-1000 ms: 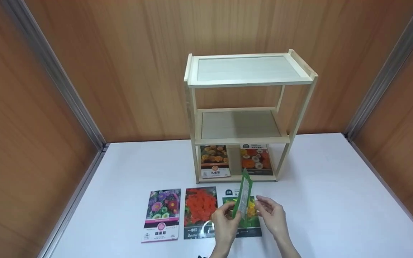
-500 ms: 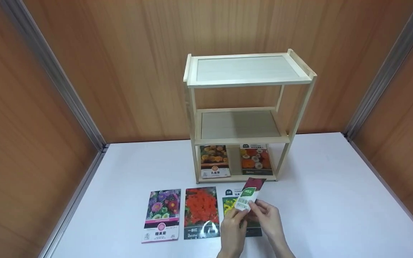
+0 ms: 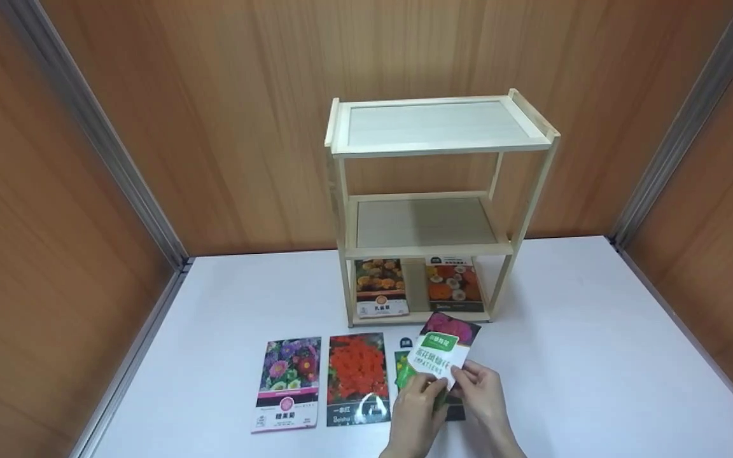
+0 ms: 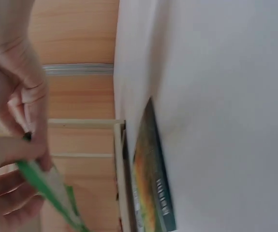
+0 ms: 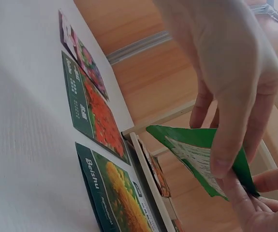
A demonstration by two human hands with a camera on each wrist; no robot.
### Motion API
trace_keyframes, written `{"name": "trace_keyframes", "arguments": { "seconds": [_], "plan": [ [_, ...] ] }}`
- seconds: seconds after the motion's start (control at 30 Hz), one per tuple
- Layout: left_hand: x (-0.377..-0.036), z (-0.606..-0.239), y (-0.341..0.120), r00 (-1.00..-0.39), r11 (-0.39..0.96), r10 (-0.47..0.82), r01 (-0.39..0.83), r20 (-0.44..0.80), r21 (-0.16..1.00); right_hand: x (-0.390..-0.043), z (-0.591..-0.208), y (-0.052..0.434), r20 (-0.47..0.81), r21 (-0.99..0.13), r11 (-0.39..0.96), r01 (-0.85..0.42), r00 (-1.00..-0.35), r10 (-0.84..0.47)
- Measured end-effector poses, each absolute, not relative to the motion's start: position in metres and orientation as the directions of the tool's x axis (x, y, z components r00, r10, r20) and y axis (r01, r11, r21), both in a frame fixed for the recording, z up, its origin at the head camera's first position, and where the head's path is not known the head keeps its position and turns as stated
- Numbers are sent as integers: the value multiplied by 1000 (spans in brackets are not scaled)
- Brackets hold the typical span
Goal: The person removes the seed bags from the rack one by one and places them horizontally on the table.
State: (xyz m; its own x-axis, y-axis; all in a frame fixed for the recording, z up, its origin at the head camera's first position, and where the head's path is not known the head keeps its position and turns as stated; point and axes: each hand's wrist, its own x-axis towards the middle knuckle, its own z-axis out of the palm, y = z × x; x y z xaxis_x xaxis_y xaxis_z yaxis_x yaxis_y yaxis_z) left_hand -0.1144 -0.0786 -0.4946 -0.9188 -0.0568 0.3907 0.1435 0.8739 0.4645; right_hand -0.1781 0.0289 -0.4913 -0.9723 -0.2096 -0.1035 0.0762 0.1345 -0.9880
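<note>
Green-backed seed packet (image 3: 441, 356) now turned flatter, printed face toward camera; second ago edge-on, upright. Left hand (image 3: 414, 407) and right hand (image 3: 481, 391) together, both pinching packet's lower edge above yellow-flower packet (image 5: 117, 193) on white surface (image 3: 595, 356). Judgement: inspecting, not yet shelved on wooden shelf (image 3: 433, 210).

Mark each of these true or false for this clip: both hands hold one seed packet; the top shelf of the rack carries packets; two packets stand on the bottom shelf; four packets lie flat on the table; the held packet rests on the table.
1. Both hands hold one seed packet. True: the left hand and right hand grip the held packet.
2. The top shelf carries packets. False: the top shelf of the rack is bare.
3. Two packets stand on the bottom shelf. True: the orange packet and the red packet.
4. Four packets lie flat on the table. False: three show.
5. The held packet rests on the table. False: it is lifted off it.
</note>
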Motion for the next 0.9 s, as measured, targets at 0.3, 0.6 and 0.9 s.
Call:
{"name": "trace_keyframes", "arguments": {
  "seconds": [0.3,0.6,0.9],
  "plan": [
    [-116,-472,-103,-976,753,-200,-96,88,651,-180,-491,36,-189,-977,134,163,-960,-205],
    [-124,-485,-121,-910,642,-396,-182,119,745,-179,-494,46,-200,-980,41,197,-926,-322],
    [-122,-493,-117,-919,538,-379,-121,112,834,-185,-497,62,-252,-967,115,225,-908,-335]
  ]
}}
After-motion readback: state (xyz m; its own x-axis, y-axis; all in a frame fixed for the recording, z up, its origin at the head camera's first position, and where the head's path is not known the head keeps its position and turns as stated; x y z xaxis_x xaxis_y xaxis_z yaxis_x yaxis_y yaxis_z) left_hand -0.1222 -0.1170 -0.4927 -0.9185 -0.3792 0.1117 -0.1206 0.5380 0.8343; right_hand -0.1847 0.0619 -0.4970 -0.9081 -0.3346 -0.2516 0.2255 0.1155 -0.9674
